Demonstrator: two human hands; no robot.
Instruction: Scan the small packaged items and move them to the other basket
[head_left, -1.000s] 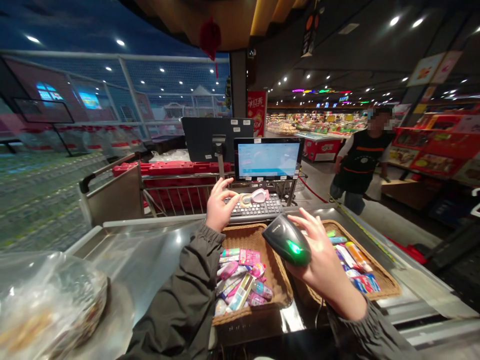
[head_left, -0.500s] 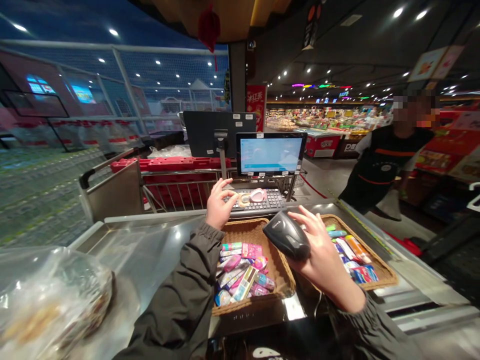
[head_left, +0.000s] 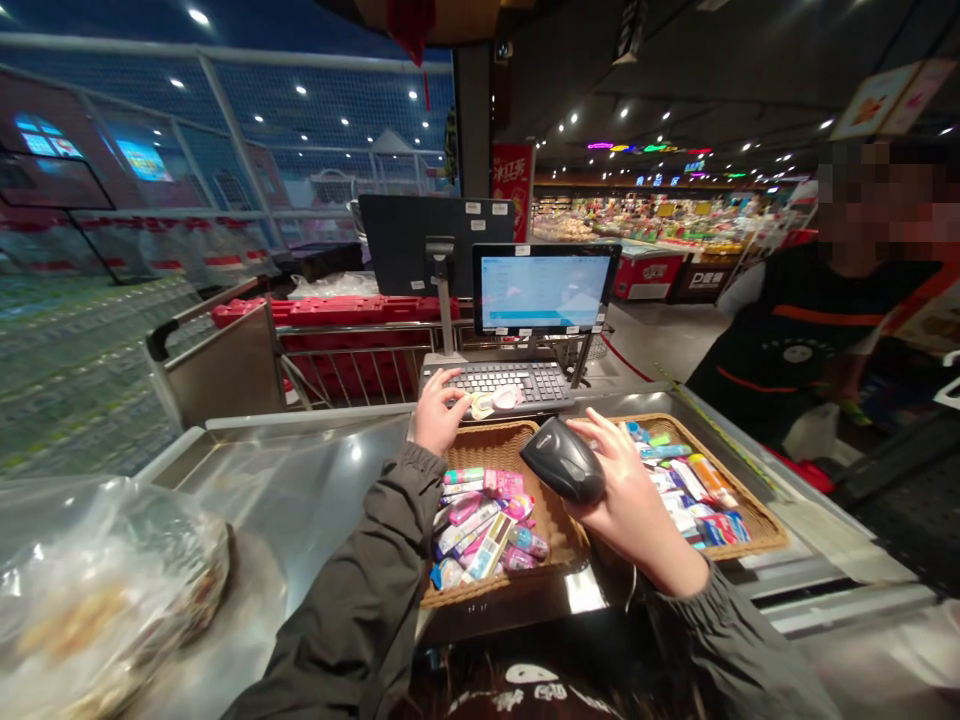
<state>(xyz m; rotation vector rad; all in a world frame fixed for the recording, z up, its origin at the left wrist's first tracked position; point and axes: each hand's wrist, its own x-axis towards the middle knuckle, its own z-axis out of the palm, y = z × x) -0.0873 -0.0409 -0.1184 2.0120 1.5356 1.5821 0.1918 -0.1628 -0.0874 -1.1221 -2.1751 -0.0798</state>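
In my right hand (head_left: 630, 495) is a black handheld barcode scanner (head_left: 564, 460), its head tilted up and to the left. My left hand (head_left: 440, 412) pinches the yellowish end of a small pink-and-yellow item (head_left: 501, 402) between thumb and fingers, over the front edge of a black keyboard (head_left: 547, 380); its exact kind I cannot make out. Below my hands lies a brown woven basket (head_left: 556, 520) filled with small colourful packages (head_left: 480, 530). To the right, a second woven basket (head_left: 761, 510) holds more small packages and tubes (head_left: 686, 490), partly behind my right hand.
A lit monitor (head_left: 546, 290) stands behind the keyboard, beside another screen seen from its back (head_left: 397, 240). A clear plastic bag (head_left: 112, 590) with contents rests on the metal counter (head_left: 322, 480) at left. A person in a dark apron (head_left: 795, 330) stands at right.
The view has shifted slightly. My left hand has brought the pink-and-yellow item a little nearer to the keyboard's front edge. The scanner stays in my right hand. The person at right appears nearer.
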